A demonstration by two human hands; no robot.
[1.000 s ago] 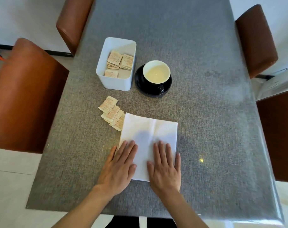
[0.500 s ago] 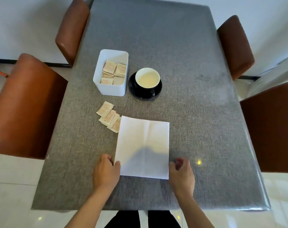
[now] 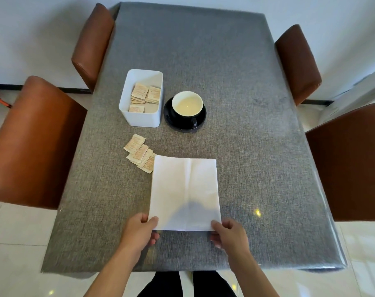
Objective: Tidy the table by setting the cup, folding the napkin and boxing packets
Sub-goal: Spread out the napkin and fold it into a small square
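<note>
A white napkin (image 3: 184,189) lies flat on the grey table (image 3: 246,146), creased down its middle. My left hand (image 3: 139,231) pinches its near left corner and my right hand (image 3: 228,233) pinches its near right corner. Several loose tan packets (image 3: 139,153) lie just off the napkin's far left corner, one partly under it. Farther back stands a white box (image 3: 142,120) with several packets inside. To the right of the box, a cup with a white inside (image 3: 187,103) sits on a black saucer (image 3: 184,124).
Brown leather chairs flank the table: two on the left (image 3: 32,142) (image 3: 92,43) and two on the right (image 3: 351,163) (image 3: 296,61). The near table edge (image 3: 182,269) runs just under my forearms. The floor is pale tile.
My hands slid back from lying flat on the napkin to its near corners, and now each pinches a corner. The view has pulled back and shows more of the table.
</note>
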